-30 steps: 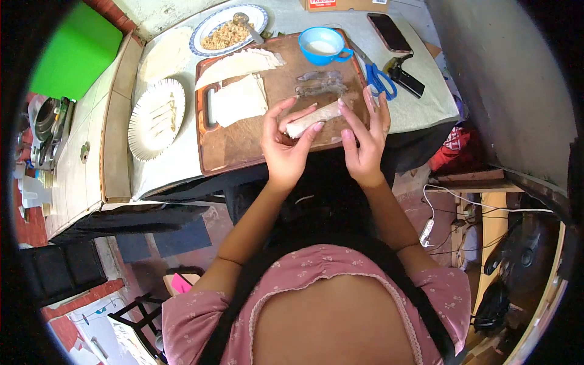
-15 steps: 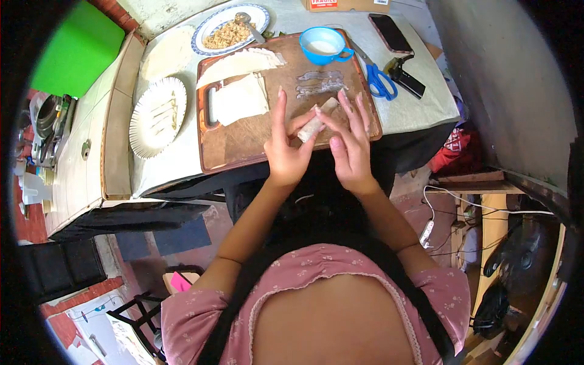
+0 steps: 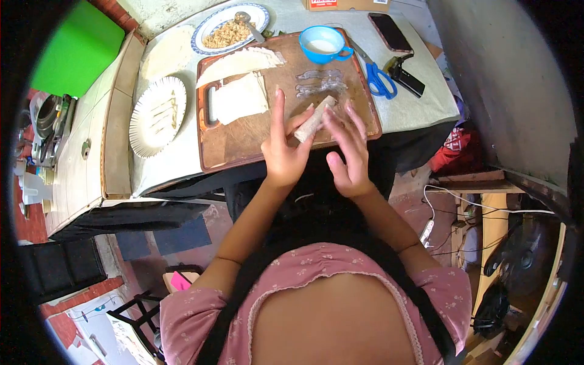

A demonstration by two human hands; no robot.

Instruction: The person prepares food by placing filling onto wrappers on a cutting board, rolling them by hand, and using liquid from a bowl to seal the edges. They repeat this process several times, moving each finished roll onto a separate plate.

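**Rolled Wrapper: Sealing Stage, Held Above the Board**

Your left hand (image 3: 285, 152) and right hand (image 3: 347, 152) meet just above the near edge of the wooden cutting board (image 3: 243, 143). Between them you hold the rolled wrapper (image 3: 314, 119), tilted, with its far end raised toward the board's centre. The left fingers cradle the roll from below and the side, with the index finger extended straight. The right fingertips close lightly on the roll's upper side; the thumb is spread away from them and does not touch it.

Judging from this grip, the step in hand is closing or tightening the finished roll. The next move calls for steady pressure along the seam without crushing the filling, and then a free place to set the roll down.

Beyond your hands, wet smears (image 3: 319, 83) mark the board. A stack of flat wrappers (image 3: 240, 97) lies on the left part of the board. Left of the board, a white ridged plate (image 3: 157, 115) carries what appear to be finished rolls. Farther off stand a blue cup (image 3: 322, 44) of white liquid, blue-handled scissors (image 3: 380, 79), and a patterned plate of filling (image 3: 228, 30) with a spoon.
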